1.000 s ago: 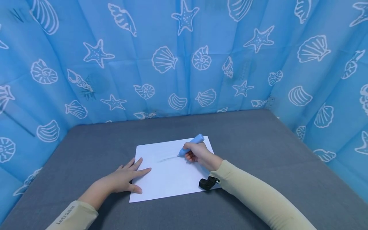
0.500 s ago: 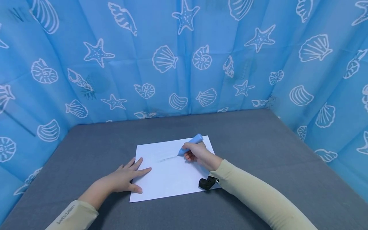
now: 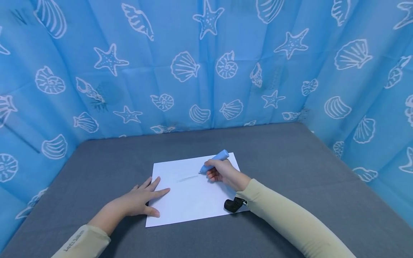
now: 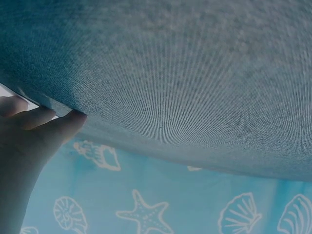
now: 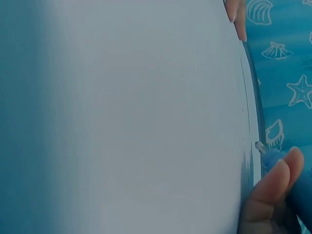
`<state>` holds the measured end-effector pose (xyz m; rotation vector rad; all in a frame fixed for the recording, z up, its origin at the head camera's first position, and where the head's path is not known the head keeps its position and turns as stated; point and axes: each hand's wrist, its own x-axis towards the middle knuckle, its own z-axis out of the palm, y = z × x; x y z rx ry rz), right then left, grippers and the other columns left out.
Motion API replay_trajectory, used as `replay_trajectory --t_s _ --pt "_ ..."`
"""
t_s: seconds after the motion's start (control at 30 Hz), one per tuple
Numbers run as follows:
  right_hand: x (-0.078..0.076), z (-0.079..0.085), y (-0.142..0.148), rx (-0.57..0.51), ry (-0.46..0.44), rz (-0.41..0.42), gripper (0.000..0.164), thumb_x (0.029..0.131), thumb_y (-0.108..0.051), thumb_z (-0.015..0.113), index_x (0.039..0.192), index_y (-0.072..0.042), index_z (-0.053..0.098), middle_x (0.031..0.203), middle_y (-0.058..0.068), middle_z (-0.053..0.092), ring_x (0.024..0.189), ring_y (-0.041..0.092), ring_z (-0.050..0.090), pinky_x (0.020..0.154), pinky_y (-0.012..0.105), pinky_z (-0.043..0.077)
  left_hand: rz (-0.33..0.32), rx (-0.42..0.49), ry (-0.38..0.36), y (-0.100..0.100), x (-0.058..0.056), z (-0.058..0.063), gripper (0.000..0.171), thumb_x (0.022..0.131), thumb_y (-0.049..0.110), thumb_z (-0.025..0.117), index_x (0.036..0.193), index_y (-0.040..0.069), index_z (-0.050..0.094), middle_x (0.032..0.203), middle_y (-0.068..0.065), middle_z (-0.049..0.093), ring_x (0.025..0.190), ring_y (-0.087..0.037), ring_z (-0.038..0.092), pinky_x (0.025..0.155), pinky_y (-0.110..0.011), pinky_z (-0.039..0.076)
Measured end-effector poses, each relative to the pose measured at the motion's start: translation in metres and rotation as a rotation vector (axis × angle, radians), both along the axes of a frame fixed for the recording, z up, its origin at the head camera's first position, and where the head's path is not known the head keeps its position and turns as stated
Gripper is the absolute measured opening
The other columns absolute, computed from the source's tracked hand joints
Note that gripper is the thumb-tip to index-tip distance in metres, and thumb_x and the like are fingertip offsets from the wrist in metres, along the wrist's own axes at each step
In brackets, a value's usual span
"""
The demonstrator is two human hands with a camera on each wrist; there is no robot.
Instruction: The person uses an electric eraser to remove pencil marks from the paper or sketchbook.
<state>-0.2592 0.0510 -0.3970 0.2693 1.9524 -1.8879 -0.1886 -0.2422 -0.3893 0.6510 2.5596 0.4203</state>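
A white sheet of paper (image 3: 190, 200) lies on the grey cloth. My left hand (image 3: 142, 199) rests on the sheet's left edge with fingers spread; the left wrist view shows its fingers (image 4: 58, 129) near the paper. My right hand (image 3: 226, 172) grips a thick light-blue pen (image 3: 222, 155), tilted with its butt up and to the right. A faint, narrow streak (image 3: 187, 178) runs left from near the pen's tip. In the right wrist view, the narrow tip of the pen (image 5: 272, 157) pokes out past my thumb and finger, close over the sheet.
Grey cloth (image 3: 274, 154) covers the table around the sheet. A blue curtain (image 3: 238, 86) with white shells and starfish stands along the back and sides. A black wrist device (image 3: 233, 205) sits under the right sleeve, over the paper's lower right corner.
The pen's tip has shifted very slightly up, leaving a small gap at the right end of the streak. My left hand has stayed in place.
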Motion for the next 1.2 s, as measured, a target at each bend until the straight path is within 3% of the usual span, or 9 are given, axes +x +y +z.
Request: replay_trajectory --t_s 0.43,0.77,1.2 --pt "-0.0007 -0.0041 -0.0049 0.012 0.018 -0.05 0.013 0.086 -0.011 0.06 0.079 0.0 0.058 0.059 0.005 0.053 0.049 0.01 0.046 0.047 0.021 0.042 0.007 -0.005 0.007 0.0 0.0008 -0.0014 0.082 0.079 0.053 0.07 0.149 0.023 0.041 0.16 -0.02 0.011 0.144 -0.048 0.003 0.105 -0.072 0.009" --pt "0.0004 -0.0013 -0.0061 0.055 0.011 0.025 0.015 0.087 -0.012 0.061 0.08 0.001 0.061 0.058 0.005 0.054 0.049 0.011 0.048 0.049 0.022 0.043 0.003 -0.008 0.012 0.0 0.0008 -0.0007 0.081 0.08 0.052 0.071 0.149 0.022 0.041 0.16 -0.021 0.012 0.143 -0.049 0.004 0.104 -0.073 0.01" --pt "0.0047 0.0007 -0.0027 0.01 0.0 0.025 0.019 0.092 -0.015 0.061 0.086 0.003 0.061 0.063 0.006 0.055 0.052 0.012 0.049 0.052 0.022 0.046 -0.002 0.001 0.008 0.0001 0.0023 0.0012 0.082 0.08 0.052 0.071 0.149 0.021 0.041 0.16 -0.022 0.011 0.143 -0.049 0.003 0.104 -0.073 0.01"
